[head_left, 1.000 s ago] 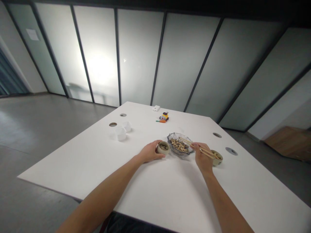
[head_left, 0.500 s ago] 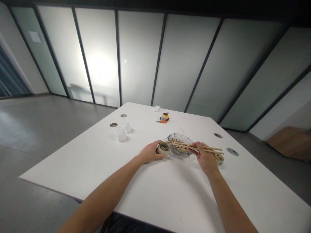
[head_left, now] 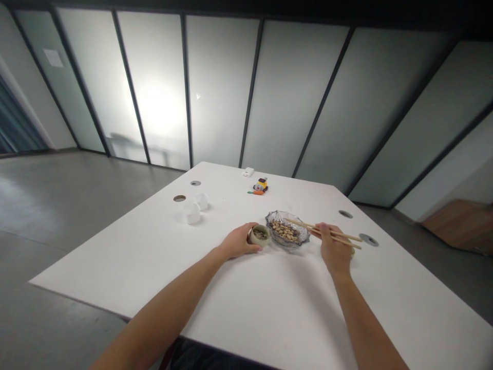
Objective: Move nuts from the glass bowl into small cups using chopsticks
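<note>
My left hand (head_left: 242, 241) is wrapped round the side of a small pale cup (head_left: 259, 237) standing on the white table. Small dark bits, too small to name, lie inside the cup. Just right of it is a clear glass bowl (head_left: 303, 240) with a wavy rim. Peanut-like pieces (head_left: 285, 231) cover its bottom. My right hand (head_left: 334, 247) grips a pair of wooden chopsticks (head_left: 346, 236), their tips over the bowl, slightly apart. I see no piece between the tips. Behind my right hand a small light-coloured object is mostly hidden.
Two clear plastic containers (head_left: 192, 211) stand on the left of the table (head_left: 115, 257). Further back are a yellow toy vehicle (head_left: 261, 184), an orange toy carrot (head_left: 256, 192) and a white box-shaped device (head_left: 248, 172). Round holes (head_left: 179, 198) pierce the tabletop on both sides.
My right hand has moved right with the chopsticks. Their tips have shifted from the cup's rim to above the glass bowl. My left hand has stayed on the cup.
</note>
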Motion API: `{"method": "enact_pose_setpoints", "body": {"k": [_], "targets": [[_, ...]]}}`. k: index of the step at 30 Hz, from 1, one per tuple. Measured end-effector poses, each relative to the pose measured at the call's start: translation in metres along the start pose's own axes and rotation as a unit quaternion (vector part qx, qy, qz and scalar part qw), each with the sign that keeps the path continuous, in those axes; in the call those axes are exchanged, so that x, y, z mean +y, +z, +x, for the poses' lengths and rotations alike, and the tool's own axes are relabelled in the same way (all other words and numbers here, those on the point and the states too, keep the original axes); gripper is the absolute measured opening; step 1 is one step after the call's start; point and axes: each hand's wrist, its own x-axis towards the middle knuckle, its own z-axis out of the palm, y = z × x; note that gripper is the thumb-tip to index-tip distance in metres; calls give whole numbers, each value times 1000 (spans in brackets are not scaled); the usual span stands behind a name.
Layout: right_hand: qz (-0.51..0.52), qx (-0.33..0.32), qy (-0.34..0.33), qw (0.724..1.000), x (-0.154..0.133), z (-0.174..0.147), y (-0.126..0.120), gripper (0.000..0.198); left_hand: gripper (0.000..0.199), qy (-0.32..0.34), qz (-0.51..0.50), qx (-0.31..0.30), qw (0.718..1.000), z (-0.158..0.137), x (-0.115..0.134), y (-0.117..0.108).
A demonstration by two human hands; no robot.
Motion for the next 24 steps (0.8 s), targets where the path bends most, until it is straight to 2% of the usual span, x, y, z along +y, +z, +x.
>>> {"method": "enact_pose_setpoints", "body": {"k": [3,5,8,16,24], "targets": [[-141,-1,-80,987,5,0,-2,61,73,8,-5,-3,1000,0,0,0],[-178,-10,-124,976,7,-2,-2,62,74,7,-3,-2,1000,0,0,0],[-197,-12,-156,968,11,-3,-1,62,73,3,0,0,1000,0,0,0],[-155,-78,-138,975,26,-6,4,57,73,0,4,0,1000,0,1,0],[-164,-90,-152,970,24,-7,5,56,71,-7,3,-5,1000,0,2,0]]}}
